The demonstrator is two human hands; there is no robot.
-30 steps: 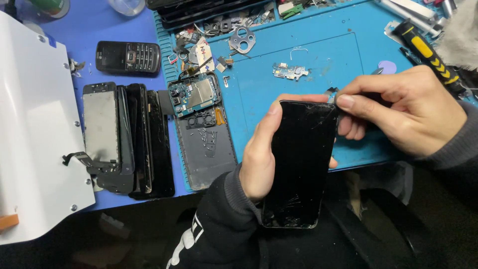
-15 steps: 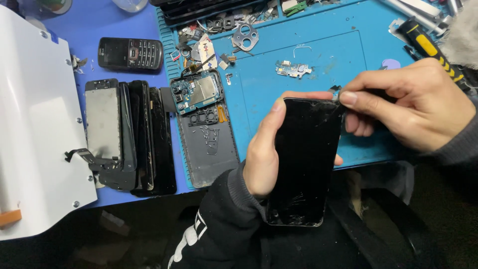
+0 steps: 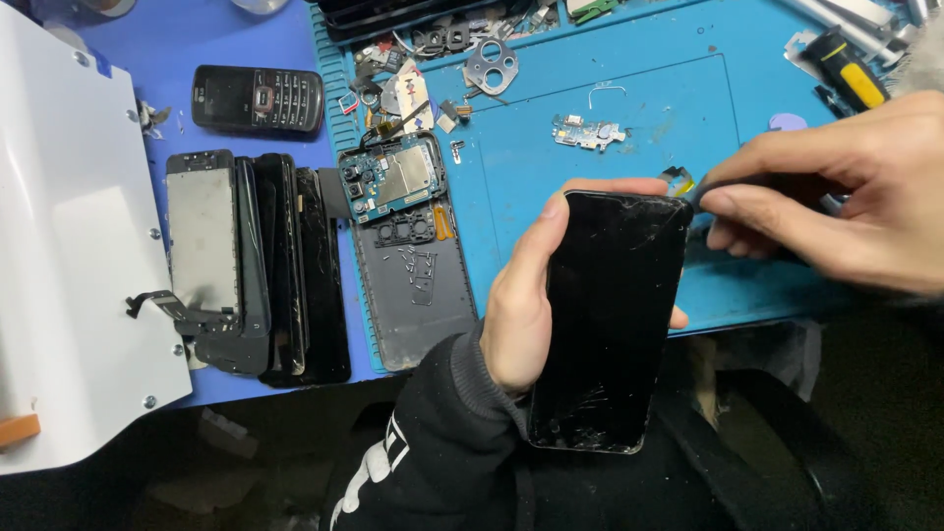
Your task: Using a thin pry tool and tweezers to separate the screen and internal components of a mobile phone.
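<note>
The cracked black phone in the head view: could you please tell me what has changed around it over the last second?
Very little. The right hand has drawn slightly to the right, its fingertips now just off the top right corner of the cracked black phone, still pinching a dark tool. The left hand keeps gripping the phone by its edges. The opened phone and the row of screens lie unmoved.

Cracked black phone (image 3: 610, 315), upright, screen facing up.
</note>
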